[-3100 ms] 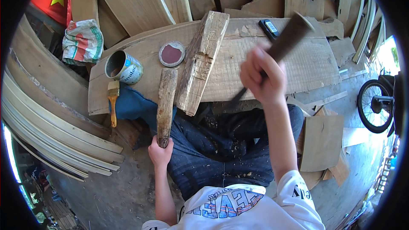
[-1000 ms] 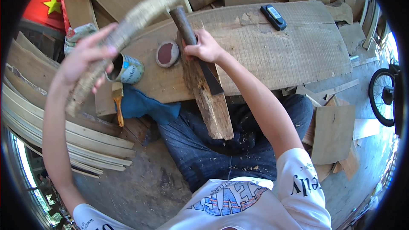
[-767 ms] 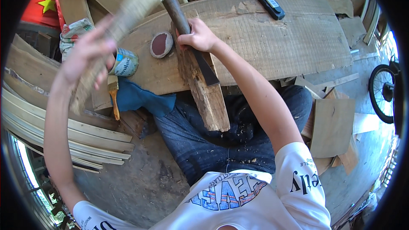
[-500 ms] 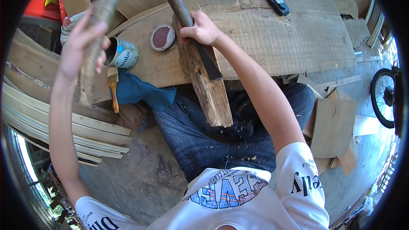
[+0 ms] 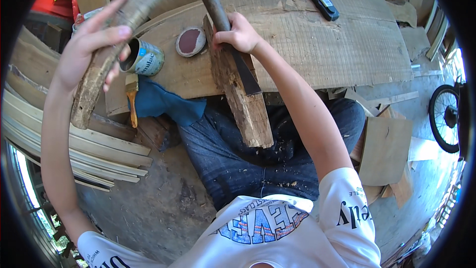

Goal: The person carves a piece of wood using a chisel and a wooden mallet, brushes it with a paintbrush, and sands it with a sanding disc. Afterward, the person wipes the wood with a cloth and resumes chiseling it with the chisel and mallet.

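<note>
In my left hand (image 5: 82,54) is a rough wooden stick (image 5: 85,104), raised at the left and slanting up to the right, its upper end blurred. The thumb lies across it and the fingers curl partly round it. My right hand (image 5: 239,33) grips a chisel (image 5: 246,78) with a dark flat blade and a brown cylindrical handle. Its blade slopes down along a weathered piece of wood (image 5: 250,124) with a rough, split surface. That piece leans from the board's near edge toward my lap. The stick is apart from the chisel handle.
Beneath the work is a wide plank (image 5: 347,54). On it are a black device (image 5: 324,6), a round lid (image 5: 191,41) and an open tin (image 5: 148,60). A brush (image 5: 132,100) lies beside a blue cloth (image 5: 161,100). Wood strips (image 5: 94,151) are stacked left; a bicycle wheel (image 5: 445,118) stands right.
My left hand has moved a little to the left, and the stick now tilts further, its upper end swung right. My right hand and the chisel stay nearly in place.
</note>
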The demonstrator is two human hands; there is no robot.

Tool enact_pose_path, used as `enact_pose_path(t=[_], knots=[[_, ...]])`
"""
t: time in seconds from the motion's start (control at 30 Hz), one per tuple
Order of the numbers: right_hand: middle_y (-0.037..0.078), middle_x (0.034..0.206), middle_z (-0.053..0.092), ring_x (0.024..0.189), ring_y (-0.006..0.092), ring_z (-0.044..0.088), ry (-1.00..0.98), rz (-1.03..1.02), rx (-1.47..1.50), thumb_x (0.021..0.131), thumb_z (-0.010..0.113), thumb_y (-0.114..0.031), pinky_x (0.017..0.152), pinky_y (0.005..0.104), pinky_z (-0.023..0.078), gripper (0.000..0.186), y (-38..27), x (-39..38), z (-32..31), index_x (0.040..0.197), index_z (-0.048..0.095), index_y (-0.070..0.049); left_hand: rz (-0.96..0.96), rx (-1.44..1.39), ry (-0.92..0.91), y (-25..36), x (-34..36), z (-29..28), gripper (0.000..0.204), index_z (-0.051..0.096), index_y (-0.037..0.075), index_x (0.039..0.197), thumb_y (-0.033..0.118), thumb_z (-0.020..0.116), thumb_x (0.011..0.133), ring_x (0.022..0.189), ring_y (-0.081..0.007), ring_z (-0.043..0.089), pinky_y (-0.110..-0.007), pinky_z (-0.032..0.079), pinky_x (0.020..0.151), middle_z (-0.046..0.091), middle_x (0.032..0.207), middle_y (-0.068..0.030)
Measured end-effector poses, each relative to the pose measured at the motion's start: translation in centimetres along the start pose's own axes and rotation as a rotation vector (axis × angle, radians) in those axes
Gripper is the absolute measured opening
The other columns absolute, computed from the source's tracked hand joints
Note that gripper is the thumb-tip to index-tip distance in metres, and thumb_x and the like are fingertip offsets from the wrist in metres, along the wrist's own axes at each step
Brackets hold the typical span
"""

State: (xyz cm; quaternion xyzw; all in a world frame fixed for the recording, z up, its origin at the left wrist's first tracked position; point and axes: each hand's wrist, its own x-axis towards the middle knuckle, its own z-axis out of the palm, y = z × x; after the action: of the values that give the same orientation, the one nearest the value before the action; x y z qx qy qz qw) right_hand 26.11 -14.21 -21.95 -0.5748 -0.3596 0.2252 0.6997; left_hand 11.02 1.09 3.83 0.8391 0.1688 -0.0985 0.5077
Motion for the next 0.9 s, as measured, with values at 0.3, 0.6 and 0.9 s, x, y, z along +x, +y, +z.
enact_pose_path(t=[0.3,0.6,0.9], knots=[[0.010,0.066,0.064,0.059,0.0159,0.063,-0.008,0.007,0.050,0.069,0.069,-0.007,0.059,0.0284,0.050,0.014,0.1,-0.3,-0.2,0.074,0.058,0.001,0.040,0.058,-0.104,-2.3,0.8,-2.0,0.070,0.030,0.017,0.151,0.017,0.061,0.088,0.040,-0.0105,0.053,-0.023,0.043,0.034,0.057,0.069,-0.0063],[0.010,0.064,0.063,0.059,0.0164,0.063,0.021,-0.015,-0.036,0.069,0.071,-0.008,0.058,0.0289,0.050,0.015,0.0,0.3,-0.1,0.074,0.059,0.001,-0.130,0.057,-0.105,-3.9,2.4,-1.2,0.070,0.030,0.019,0.151,0.021,0.062,0.088,0.038,-0.0121,0.052,-0.025,0.043,0.032,0.056,0.068,-0.0077],[0.011,0.067,0.064,0.060,0.0175,0.064,-0.008,-0.006,0.119,0.072,0.071,-0.008,0.057,0.0295,0.051,0.017,0.4,-0.6,0.4,0.076,0.058,0.002,0.053,0.052,-0.147,-4.5,1.9,-1.0,0.068,0.029,0.016,0.151,0.021,0.060,0.090,0.040,-0.0100,0.052,-0.022,0.043,0.033,0.056,0.070,-0.0061]])
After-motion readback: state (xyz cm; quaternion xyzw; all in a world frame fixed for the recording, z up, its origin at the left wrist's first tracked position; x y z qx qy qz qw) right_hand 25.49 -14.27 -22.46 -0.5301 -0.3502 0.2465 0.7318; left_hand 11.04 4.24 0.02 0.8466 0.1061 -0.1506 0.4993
